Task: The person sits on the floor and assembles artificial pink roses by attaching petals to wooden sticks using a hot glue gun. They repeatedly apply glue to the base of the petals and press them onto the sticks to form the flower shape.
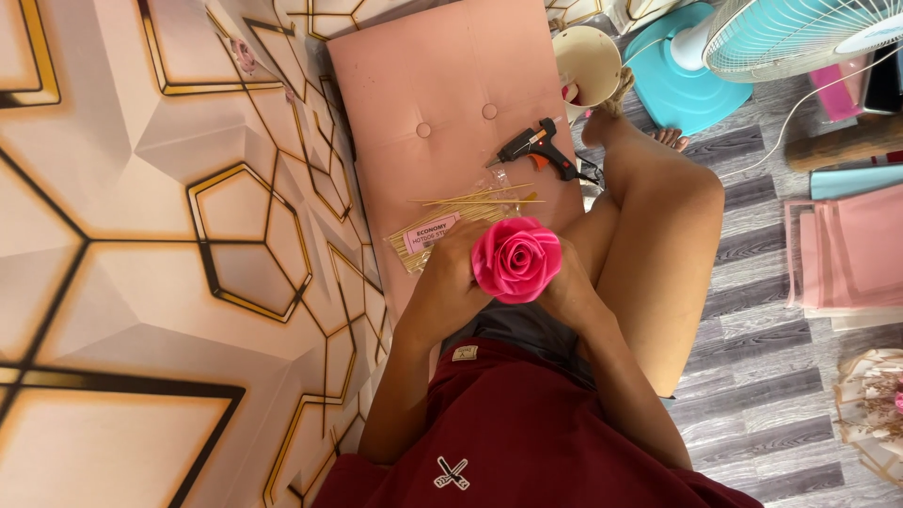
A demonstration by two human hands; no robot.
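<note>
We see a hot pink rose (515, 259), petals spiralled, darker pink at the centre. The cushion (433, 85) is pale pink, plain, with two matching buttons. Glue gun (538, 148): black with an orange trigger. Sticks (475, 199) are pale yellow; their clear packet (435, 233) carries a pink label. Wall panel (141, 235) is cream-white with a gold-and-black hexagon line pattern. Shirt (527, 442) is maroon with a small white emblem. Fan (752, 47): turquoise base, white grille. Floor (752, 376) is grey wood-grain planks. Paper sheets (847, 254) are pale pink.

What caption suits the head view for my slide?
Both hands hold a pink ribbon rose above a pink cushion.
</note>
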